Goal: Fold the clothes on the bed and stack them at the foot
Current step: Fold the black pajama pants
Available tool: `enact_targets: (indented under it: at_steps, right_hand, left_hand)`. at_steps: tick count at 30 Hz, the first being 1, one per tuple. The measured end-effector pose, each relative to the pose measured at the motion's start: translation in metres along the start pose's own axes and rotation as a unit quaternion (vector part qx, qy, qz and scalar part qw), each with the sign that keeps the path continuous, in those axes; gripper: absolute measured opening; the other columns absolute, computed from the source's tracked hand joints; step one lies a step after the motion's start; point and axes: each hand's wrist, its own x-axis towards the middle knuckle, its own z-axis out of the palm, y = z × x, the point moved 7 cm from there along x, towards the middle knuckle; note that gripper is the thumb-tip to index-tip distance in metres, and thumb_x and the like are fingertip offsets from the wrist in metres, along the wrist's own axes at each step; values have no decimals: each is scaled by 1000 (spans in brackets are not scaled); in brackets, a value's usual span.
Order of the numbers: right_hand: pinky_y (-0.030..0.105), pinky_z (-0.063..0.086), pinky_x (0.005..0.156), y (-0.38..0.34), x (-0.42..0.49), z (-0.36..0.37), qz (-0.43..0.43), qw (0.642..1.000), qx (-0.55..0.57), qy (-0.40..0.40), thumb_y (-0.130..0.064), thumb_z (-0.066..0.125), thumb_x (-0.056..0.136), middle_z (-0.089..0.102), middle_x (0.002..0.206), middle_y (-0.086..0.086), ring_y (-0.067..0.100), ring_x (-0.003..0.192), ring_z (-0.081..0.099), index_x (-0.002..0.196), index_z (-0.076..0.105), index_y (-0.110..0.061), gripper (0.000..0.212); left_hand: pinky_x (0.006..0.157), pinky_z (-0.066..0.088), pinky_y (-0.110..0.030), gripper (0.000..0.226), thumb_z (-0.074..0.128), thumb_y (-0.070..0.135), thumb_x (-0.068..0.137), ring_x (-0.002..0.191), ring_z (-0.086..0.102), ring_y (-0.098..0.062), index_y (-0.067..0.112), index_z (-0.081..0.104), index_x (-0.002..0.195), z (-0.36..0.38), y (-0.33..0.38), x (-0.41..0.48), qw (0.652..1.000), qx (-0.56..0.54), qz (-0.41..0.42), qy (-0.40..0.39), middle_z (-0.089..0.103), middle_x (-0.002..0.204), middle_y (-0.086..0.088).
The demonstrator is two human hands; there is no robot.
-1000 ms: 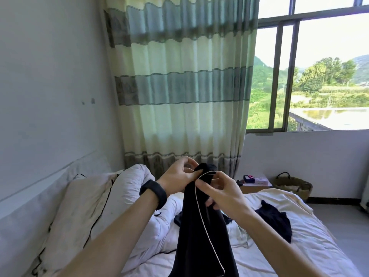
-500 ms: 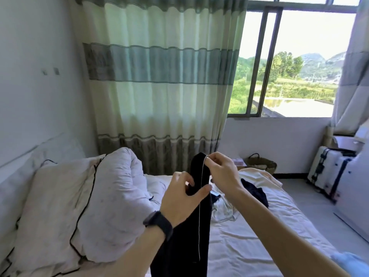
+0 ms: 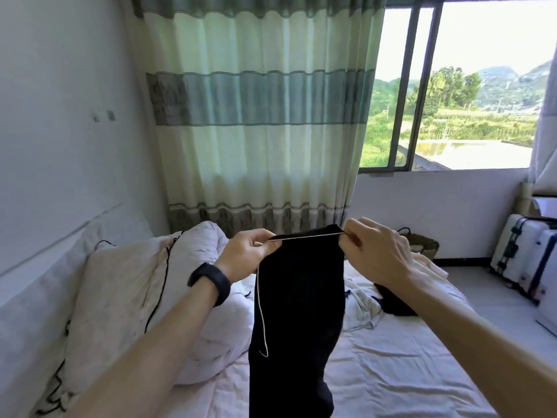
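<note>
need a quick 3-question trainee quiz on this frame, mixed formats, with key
1. True or false: the left hand and right hand each pinch a top corner of the black garment, held up above the bed.
2. What lies on the bed to the right of the black garment? A) laptop B) second dark garment C) red towel
3. Fill in: the white suitcase stands at the frame's ____ edge.
Key: 1 true; 2 B; 3 right.

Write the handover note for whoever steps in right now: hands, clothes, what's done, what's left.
Left hand and right hand each pinch a top corner of the black garment, hanging unfolded over the bed.
A white garment and another dark piece lie crumpled on the sheet behind.
Done: no folded stack in view.
Left: fold all three, stack at the foot.
</note>
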Motion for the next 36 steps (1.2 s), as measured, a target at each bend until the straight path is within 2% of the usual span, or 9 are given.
enact_targets:
  at_steps: [4,8,13,17,21,24,29,32,36]
  right_hand:
    - [29,31,56,11,6,2,56,998,-13,-3,-39,49,91,55,71,-8,23,62,48,80,46,-26,17]
    - [35,45,72,4,4,34,112,976,121,-139,-48,51,89,65,90,-19,15,82,57,95,56,-37,13]
    - [15,42,60,-13,2,47,114,942,290,-121,-52,55,92,67,74,-23,1,68,61,77,58,-37,21]
    - [35,46,66,26,6,38,146,960,223,-87,-46,50,101,66,71,-11,14,74,62,74,54,-42,27]
    - [28,36,59,55,17,26,162,967,183,-79,-46,52,100,64,72,-15,5,73,56,72,56,-39,29]
    - [27,36,59,61,24,30,188,955,211,-86,-42,52,99,61,70,-11,5,71,54,72,58,-28,31]
    - [29,35,58,79,13,43,244,938,224,-104,-35,54,99,56,66,-9,7,65,51,67,54,-23,35]
    - [29,33,56,98,-7,54,243,946,169,-132,-36,53,99,57,67,-7,9,66,52,70,54,-21,33]
    - [33,35,59,121,-40,77,250,950,82,-170,-42,48,100,58,72,-4,21,71,55,69,50,-23,36]
  left_hand:
    - [55,50,-19,4,70,26,94,66,65,-8,24,72,94,-4,42,14,999,-40,12,25,71,78,6]
    - [67,55,-15,4,72,23,92,68,66,0,20,74,91,11,87,34,998,13,60,16,73,75,9]
    - [78,53,-24,6,73,22,92,70,64,-6,16,74,91,19,118,47,995,62,83,-5,73,75,6]
    - [73,52,-29,13,73,24,92,71,62,-15,13,75,98,2,95,46,991,127,36,15,70,80,-5]
    - [56,35,-7,6,71,24,93,54,52,5,18,72,93,2,50,34,962,265,63,13,58,52,24]
    - [60,36,-12,11,66,24,96,65,56,-1,21,66,85,21,-15,20,943,331,41,13,56,57,15]
    - [67,39,-35,36,59,18,101,74,59,-26,18,50,66,63,-146,-9,979,104,-176,5,65,72,-7]
    - [60,41,-29,17,59,30,101,56,66,-14,17,63,91,79,-196,-37,952,-105,-285,44,67,69,1]
    - [69,53,-35,11,60,35,99,74,74,-25,25,63,101,74,-216,-37,905,-245,-330,106,76,85,0]
